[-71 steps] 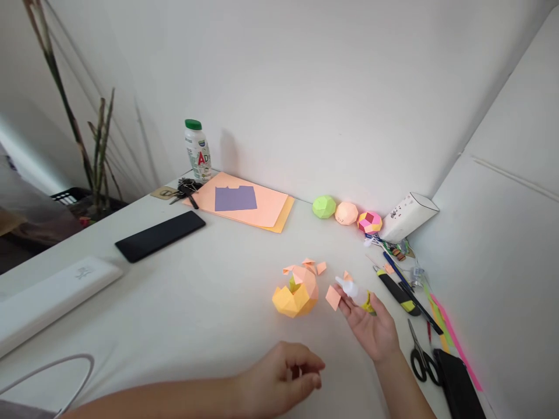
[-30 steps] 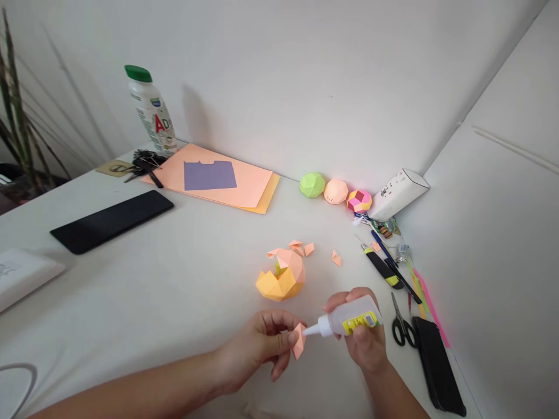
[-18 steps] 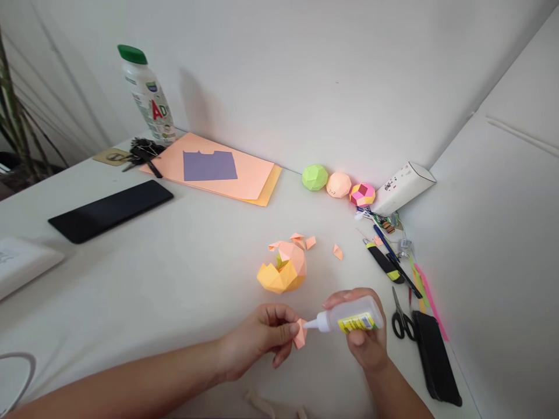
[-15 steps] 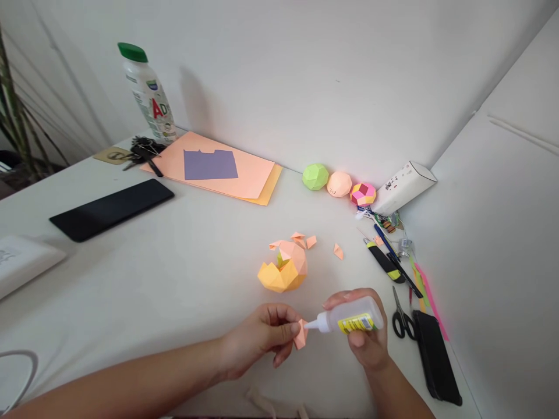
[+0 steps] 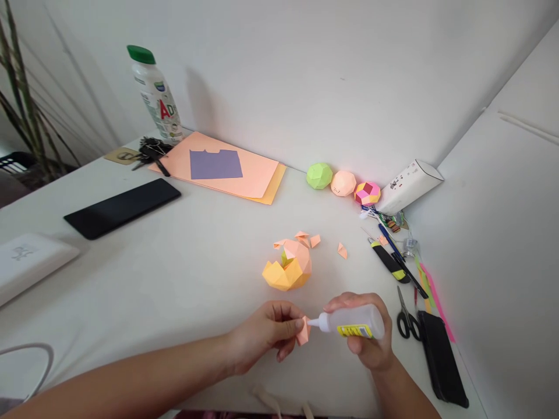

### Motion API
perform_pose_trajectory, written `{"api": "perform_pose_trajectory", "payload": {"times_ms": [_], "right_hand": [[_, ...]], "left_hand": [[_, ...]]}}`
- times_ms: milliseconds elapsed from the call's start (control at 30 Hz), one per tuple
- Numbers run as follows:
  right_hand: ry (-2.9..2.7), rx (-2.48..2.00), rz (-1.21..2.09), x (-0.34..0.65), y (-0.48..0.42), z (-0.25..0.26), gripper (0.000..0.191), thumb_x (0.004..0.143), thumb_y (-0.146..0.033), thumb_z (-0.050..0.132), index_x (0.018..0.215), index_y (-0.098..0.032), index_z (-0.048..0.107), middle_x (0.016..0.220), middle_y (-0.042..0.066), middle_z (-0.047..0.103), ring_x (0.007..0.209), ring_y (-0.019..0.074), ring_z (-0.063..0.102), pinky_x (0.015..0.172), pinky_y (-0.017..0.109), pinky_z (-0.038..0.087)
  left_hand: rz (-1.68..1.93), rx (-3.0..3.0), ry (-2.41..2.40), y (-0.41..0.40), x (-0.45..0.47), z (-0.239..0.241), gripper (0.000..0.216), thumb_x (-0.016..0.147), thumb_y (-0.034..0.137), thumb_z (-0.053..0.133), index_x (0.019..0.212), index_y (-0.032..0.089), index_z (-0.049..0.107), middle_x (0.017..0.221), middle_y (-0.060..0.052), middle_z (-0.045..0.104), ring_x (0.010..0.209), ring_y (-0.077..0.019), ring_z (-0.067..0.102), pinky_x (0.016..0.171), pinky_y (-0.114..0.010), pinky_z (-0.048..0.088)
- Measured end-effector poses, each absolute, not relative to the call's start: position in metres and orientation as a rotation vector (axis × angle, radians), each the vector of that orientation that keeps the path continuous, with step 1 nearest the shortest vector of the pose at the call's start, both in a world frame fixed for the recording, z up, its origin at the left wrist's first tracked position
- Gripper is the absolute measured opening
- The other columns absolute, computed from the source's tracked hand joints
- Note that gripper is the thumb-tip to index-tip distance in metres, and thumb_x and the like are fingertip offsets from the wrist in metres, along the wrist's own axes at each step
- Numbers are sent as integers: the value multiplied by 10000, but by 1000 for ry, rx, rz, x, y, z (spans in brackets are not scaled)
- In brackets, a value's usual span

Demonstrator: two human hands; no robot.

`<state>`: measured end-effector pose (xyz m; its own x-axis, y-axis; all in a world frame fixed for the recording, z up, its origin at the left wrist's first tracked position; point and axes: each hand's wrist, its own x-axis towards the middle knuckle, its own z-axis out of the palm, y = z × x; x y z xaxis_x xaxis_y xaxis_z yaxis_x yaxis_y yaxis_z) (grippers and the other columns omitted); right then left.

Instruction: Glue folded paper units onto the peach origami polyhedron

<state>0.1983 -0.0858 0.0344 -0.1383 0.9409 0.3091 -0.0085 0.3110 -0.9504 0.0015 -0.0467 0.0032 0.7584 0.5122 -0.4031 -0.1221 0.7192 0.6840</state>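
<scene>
Between thumb and fingers, my left hand point(image 5: 266, 334) pinches a small folded peach paper piece point(image 5: 303, 333). A clear glue bottle point(image 5: 354, 323) with a yellow label lies sideways in my right hand point(image 5: 375, 343), fingers wrapped round it. Its narrow tip touches or nearly touches the paper piece's upper edge. Just beyond my hands sits a half-open faceted paper ball point(image 5: 286, 274), yellow-orange in front and peach behind. Several loose peach paper pieces point(image 5: 315, 240) lie behind and to its right.
Along the wall stand a green paper ball point(image 5: 319, 176), a peach one point(image 5: 343, 183) and a multicoloured one point(image 5: 367, 192). Scissors point(image 5: 407, 317), a cutter knife point(image 5: 388, 261) and a black phone-like case point(image 5: 443, 361) lie right. Paper sheets point(image 5: 257, 174) and a bottle point(image 5: 159, 102) are back left.
The whole view has shifted slightly, so things sit a little further right. The glue bottle has turned a little in my right hand; its tip stays at the paper piece.
</scene>
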Motion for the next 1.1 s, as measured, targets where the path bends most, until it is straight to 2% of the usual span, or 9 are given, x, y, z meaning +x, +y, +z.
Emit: {"api": "perform_pose_trajectory", "payload": {"times_ms": [467, 700, 1100], "right_hand": [[-1471, -903, 1110, 198, -84, 36, 349, 715, -422, 735, 987, -266, 583, 886, 91, 722, 733, 242, 653, 579, 362, 511], [-1390, -930, 1123, 199, -80, 36, 322, 759, -437, 690, 1006, -261, 584, 890, 80, 705, 792, 239, 645, 639, 361, 505], [-1445, -906, 1090, 198, -79, 34, 358, 745, -452, 698, 994, -237, 557, 888, 99, 704, 794, 246, 652, 641, 367, 523]], "left_hand": [[372, 693, 617, -46, 1, 0, 337, 705, 438, 693, 637, 126, 586, 677, -2, 617, 379, -36, 406, 463, -224, 272], [372, 694, 615, -46, 0, 5, 340, 693, 442, 702, 642, 127, 586, 672, -3, 615, 377, -36, 396, 463, -227, 272], [395, 713, 593, -46, 0, -1, 327, 741, 426, 676, 655, 123, 589, 656, -8, 599, 395, -40, 373, 477, -220, 235]]}}
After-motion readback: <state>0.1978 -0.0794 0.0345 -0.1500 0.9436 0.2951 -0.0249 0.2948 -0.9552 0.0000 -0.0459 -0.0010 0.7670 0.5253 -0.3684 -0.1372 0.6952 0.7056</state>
